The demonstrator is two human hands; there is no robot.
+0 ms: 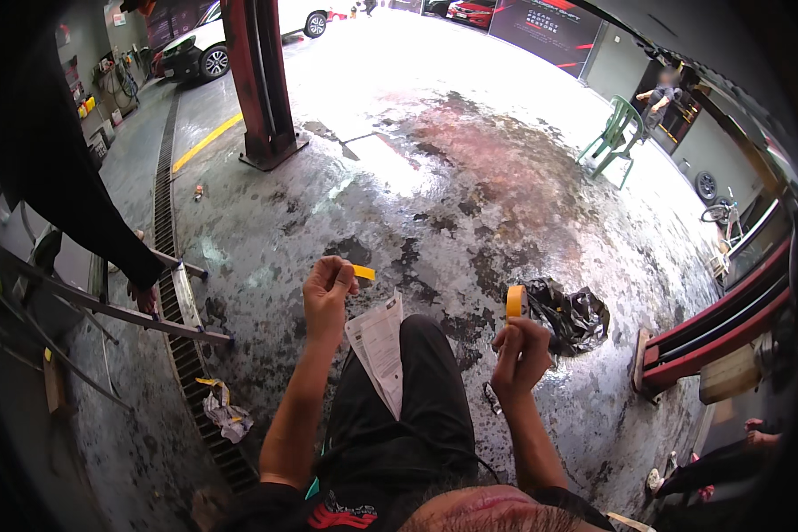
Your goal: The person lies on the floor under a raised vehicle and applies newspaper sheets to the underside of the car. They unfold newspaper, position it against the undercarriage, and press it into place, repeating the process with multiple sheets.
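Between the thumb and fingers of my left hand [330,288] is pinched a short strip of yellow tape [363,273], its free end pointing right. My right hand [520,355] grips a roll of yellow tape [516,301] by its lower edge, holding it upright. The strip and the roll are apart, with the floor showing between them. Across my dark-trousered lap lies a folded printed paper sheet [379,346], just below my left hand. Beyond my right hand a crumpled black plastic bag [572,317] rests on the floor.
A metal ladder [184,297] and another person's dark-clothed leg [89,204] are at the left, near crumpled paper [226,412] by the floor grate [163,191]. Red lift posts [259,89] stand ahead and at right. A green chair [616,133] stands far right.
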